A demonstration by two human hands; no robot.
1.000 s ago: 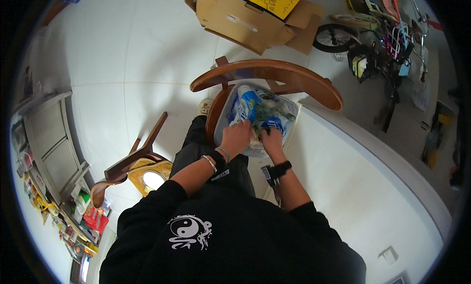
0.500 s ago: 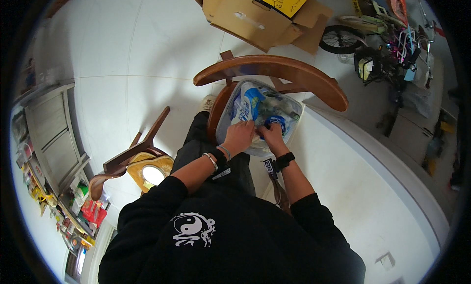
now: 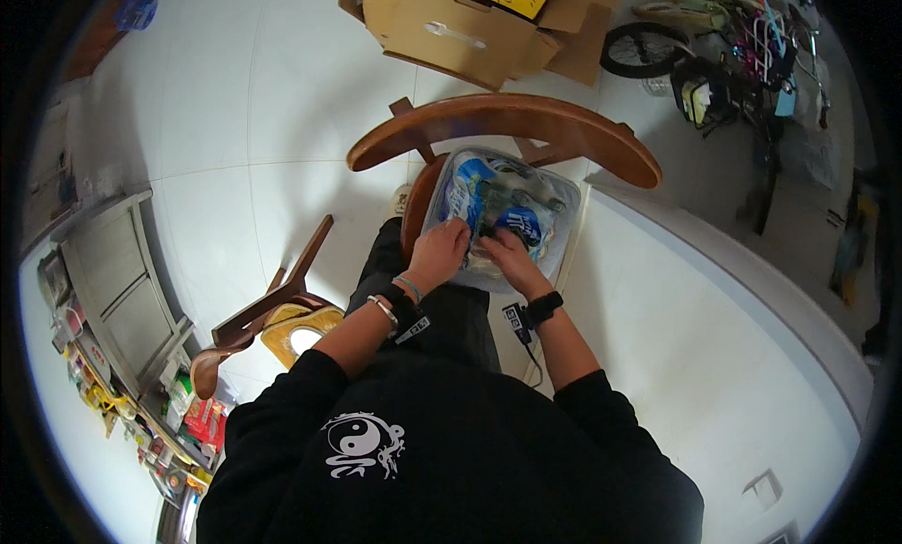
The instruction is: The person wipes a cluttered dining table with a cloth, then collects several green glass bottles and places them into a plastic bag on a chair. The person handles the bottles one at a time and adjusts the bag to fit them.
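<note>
A light grey plastic bin (image 3: pixel 484 282) stands on a wooden chair, filled with blue-and-white plastic packaging (image 3: pixel 467 189) and clear, bottle-like items (image 3: pixel 536 189). Both hands reach over its near side. My left hand (image 3: pixel 440 253) has its fingers closed at the near end of the packaging, seemingly gripping its edge. Close beside it, my right hand (image 3: pixel 512 260) bends its fingers inward near a small dark thing (image 3: pixel 487 231); what they hold, if anything, is too small to name. A round blue label (image 3: pixel 520 225) shows just beyond the right fingers.
The chair's curved backrest (image 3: pixel 507 115) arches beyond the bin. To the right runs a white half wall (image 3: pixel 676 309). An open cardboard box (image 3: pixel 470 41) sits on the floor ahead, with a bicycle wheel (image 3: pixel 645 51) to its right. Another wooden chair (image 3: pixel 272 318) stands left.
My hands have drawn slightly apart, the left one shifting left and toward me. More of the blue label shows beyond the right hand. The whole view has shifted a little.
</note>
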